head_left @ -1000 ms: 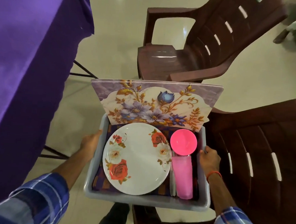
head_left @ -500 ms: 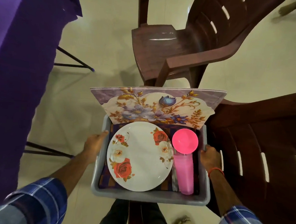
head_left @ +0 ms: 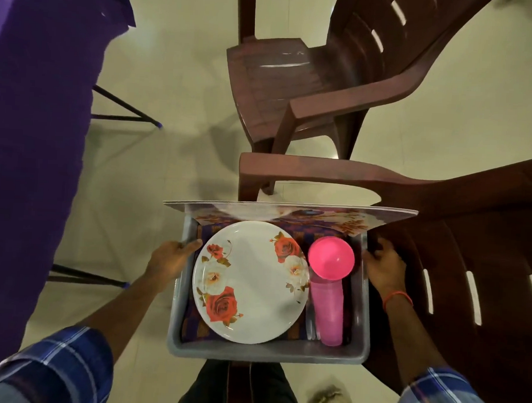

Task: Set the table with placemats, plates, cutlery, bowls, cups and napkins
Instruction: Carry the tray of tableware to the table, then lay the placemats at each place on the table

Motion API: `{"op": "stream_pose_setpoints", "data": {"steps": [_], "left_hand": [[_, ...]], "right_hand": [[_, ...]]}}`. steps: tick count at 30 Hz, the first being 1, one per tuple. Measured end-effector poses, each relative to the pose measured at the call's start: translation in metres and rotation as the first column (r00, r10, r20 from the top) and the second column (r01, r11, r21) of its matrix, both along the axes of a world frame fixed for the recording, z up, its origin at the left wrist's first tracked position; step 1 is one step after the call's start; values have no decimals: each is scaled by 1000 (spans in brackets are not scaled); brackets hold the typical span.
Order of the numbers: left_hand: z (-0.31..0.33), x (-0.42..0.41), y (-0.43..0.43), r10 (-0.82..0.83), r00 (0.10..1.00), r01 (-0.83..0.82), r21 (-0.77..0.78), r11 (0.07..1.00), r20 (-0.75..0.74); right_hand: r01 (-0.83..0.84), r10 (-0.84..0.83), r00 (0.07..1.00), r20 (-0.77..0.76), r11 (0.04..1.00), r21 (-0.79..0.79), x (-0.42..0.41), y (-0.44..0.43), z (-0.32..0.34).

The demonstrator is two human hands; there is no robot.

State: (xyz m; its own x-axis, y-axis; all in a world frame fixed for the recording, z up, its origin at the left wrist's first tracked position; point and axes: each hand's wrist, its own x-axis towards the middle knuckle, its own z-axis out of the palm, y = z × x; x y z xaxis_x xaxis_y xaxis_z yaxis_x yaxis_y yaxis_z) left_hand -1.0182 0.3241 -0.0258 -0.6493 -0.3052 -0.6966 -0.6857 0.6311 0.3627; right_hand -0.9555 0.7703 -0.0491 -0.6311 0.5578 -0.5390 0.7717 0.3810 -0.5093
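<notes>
Head view: a grey tub (head_left: 266,352) hangs between both hands, left hand (head_left: 171,258) and right hand (head_left: 384,266) each curled round a side rim; plate (head_left: 251,283), bowl (head_left: 331,257) and cups (head_left: 328,315) lie inside.

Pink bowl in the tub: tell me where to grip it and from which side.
Likely best: pinch the pink bowl by its rim, coming straight down from above. Its mouth faces up, while the plate crowds its left and the tub wall its right.
</notes>
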Motion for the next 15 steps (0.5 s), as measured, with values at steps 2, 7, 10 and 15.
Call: {"op": "stream_pose_setpoints", "data": {"steps": [2, 7, 10, 15], "left_hand": [[13, -7, 8, -34, 986, 37, 21, 999, -161], [44, -33, 24, -70, 841, 162, 127, 979, -536], [46, -38, 21, -69, 843, 144, 100, 985, -533], [60, -31, 14, -76, 826, 117, 38, 992, -559]], "right_hand": [[65, -74, 987, -142, 996, -65, -20, 2, 20], [-10, -11, 964, -267, 997, -79, -54, 15, 34], [-30, 16, 971, -239, 998, -56, -56, 13, 38], [-35, 41, 958, -285, 999, 27, -49, -4, 56]]}}
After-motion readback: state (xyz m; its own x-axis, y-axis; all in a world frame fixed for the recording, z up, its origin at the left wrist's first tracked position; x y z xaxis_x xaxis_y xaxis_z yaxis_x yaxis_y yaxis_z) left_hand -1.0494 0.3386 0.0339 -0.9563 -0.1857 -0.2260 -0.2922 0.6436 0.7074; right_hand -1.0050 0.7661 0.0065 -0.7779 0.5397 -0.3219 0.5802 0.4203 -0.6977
